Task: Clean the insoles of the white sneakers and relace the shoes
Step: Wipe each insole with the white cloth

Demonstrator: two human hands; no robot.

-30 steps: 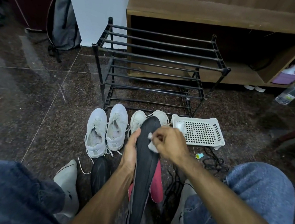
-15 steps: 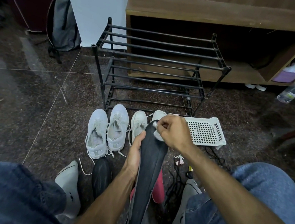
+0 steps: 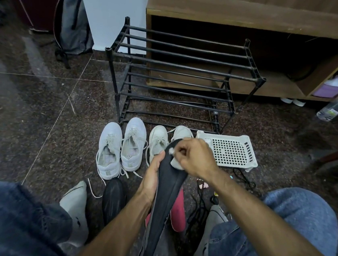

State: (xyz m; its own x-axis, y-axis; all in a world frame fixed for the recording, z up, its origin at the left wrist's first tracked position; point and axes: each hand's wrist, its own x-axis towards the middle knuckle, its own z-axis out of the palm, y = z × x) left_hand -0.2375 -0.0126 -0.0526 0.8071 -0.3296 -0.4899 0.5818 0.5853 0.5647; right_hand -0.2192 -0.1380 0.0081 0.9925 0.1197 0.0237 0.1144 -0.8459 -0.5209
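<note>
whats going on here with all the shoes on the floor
A person sitting on the floor is cleaning a dark insole. The left hand holds it upright by its edge while the right hand presses a small white wipe against its top end. Two pairs of white sneakers sit beside a white basket.

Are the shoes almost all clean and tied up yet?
Not yet. One dark insole is out, held by the left hand while the right hand rubs its top end with a white wipe. Another insole waits on the floor. The sneakers sit with loose laces; relacing remains.
</note>
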